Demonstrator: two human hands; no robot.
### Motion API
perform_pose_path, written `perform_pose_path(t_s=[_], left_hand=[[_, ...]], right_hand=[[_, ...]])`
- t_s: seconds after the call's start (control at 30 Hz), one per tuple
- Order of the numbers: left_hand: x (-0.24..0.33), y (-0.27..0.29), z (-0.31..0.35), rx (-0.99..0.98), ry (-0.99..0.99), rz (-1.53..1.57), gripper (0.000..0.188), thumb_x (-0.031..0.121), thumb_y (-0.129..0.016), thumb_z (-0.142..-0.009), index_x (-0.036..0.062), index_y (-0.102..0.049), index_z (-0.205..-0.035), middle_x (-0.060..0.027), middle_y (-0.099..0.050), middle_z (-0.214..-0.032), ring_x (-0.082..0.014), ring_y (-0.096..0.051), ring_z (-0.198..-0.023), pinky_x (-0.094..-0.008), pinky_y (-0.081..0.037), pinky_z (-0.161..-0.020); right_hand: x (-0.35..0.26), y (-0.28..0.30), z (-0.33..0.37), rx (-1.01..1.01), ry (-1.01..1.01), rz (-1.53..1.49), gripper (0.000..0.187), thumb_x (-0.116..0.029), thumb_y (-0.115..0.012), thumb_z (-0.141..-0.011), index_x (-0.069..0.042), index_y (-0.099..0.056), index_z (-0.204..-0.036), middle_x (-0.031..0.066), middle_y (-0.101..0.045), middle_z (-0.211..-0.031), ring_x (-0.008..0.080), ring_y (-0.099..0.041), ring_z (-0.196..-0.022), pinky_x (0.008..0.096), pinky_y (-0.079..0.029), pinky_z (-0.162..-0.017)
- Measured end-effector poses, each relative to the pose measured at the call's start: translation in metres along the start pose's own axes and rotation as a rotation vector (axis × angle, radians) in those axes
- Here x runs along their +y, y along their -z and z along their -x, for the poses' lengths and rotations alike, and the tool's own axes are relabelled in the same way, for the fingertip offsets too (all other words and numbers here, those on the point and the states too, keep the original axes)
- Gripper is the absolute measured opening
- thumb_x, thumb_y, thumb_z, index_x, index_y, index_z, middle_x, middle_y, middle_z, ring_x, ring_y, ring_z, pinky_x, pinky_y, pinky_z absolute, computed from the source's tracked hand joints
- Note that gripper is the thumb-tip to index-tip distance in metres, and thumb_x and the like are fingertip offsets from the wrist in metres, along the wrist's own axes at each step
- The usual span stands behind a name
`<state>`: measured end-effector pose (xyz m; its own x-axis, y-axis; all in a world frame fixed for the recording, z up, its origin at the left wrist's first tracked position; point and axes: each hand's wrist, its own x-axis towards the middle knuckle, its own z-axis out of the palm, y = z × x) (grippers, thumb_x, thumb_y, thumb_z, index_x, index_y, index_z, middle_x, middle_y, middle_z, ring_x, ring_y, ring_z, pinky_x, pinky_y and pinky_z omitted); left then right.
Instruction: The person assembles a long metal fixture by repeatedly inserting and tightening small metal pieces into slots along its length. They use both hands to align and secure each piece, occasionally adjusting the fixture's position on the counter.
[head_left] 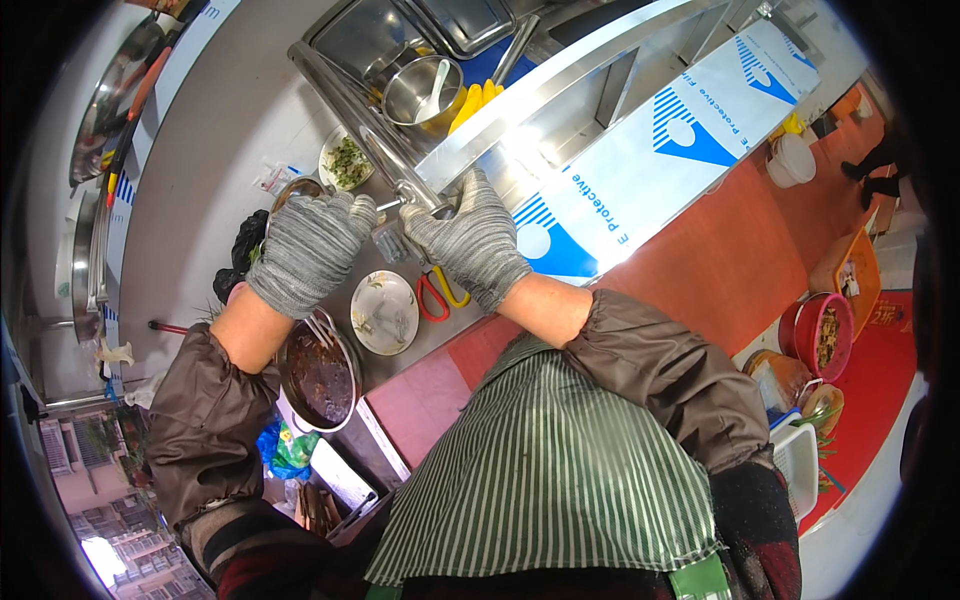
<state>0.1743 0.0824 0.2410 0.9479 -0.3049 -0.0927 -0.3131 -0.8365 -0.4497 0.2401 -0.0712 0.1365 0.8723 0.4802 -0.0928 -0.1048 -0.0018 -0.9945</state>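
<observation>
My left hand (308, 252), in a grey knitted glove, is closed in a fist. A thin metal rod (388, 205) runs from it toward the end of a shiny metal tube (362, 125); the fist hides the rest of the rod. Wrapped about that end of the tube is my right hand (473, 240), gloved alike. The tube slants up and left across the counter. Beneath my hands, scissors (433, 297) with one red and one yellow handle lie beside a white patterned plate (384, 313). Behind my left hand is a bowl of chopped greens (346, 163).
A pot of dark food (319, 375) stands by my left forearm. Beyond the tube are a steel pot (408, 92) with a white spoon and yellow gloves (474, 104). A film-covered steel panel (640, 165) edges the counter on the right. A red basin (822, 335) rests farther right.
</observation>
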Motion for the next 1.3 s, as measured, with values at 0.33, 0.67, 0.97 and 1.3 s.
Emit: perform_pose_path(t_s=[0.33,0.67,0.97,1.3], left_hand=[[0.007,-0.002,0.004,-0.438,1.200,1.847,0.045,0.050,-0.047,-0.092,0.0078,-0.057,-0.079,-0.0093,-0.061,-0.059,-0.0212,-0.054,-0.038,-0.0329,-0.040,-0.030],[0.013,0.018,-0.005,-0.315,1.078,1.869,0.028,0.033,-0.053,-0.094,0.0065,-0.056,-0.084,-0.0037,-0.059,-0.065,-0.0111,-0.053,-0.044,-0.0205,-0.042,-0.036],[0.000,0.013,-0.006,0.017,-0.091,0.119,0.010,0.017,-0.055,-0.086,0.0079,-0.058,-0.085,-0.0137,-0.056,-0.066,-0.0340,-0.058,-0.060,-0.0431,-0.047,-0.056],[0.021,0.015,-0.002,-0.243,1.126,2.074,0.044,0.047,-0.054,-0.090,0.0064,-0.054,-0.074,-0.0066,-0.056,-0.062,-0.0140,-0.055,-0.053,-0.0271,-0.041,-0.040]], right_hand=[[0.000,0.002,-0.002,0.010,-0.004,0.117,0.053,-0.033,-0.074,-0.070,-0.001,-0.051,-0.105,0.0079,-0.060,-0.084,0.0158,-0.060,-0.075,0.0295,-0.051,-0.069],[-0.007,0.008,0.001,-0.012,-0.014,0.153,0.051,-0.032,-0.075,-0.069,-0.001,-0.053,-0.104,0.0096,-0.061,-0.087,0.0187,-0.061,-0.078,0.0319,-0.050,-0.074],[0.006,-0.003,-0.004,0.008,-0.004,0.065,0.050,-0.027,-0.072,-0.072,0.000,-0.049,-0.108,0.0079,-0.062,-0.086,0.0142,-0.063,-0.073,0.0280,-0.052,-0.066],[-0.001,0.002,-0.002,-0.012,-0.001,0.032,0.047,-0.027,-0.072,-0.072,-0.001,-0.050,-0.106,0.0073,-0.062,-0.087,0.0129,-0.061,-0.077,0.0278,-0.051,-0.070]])
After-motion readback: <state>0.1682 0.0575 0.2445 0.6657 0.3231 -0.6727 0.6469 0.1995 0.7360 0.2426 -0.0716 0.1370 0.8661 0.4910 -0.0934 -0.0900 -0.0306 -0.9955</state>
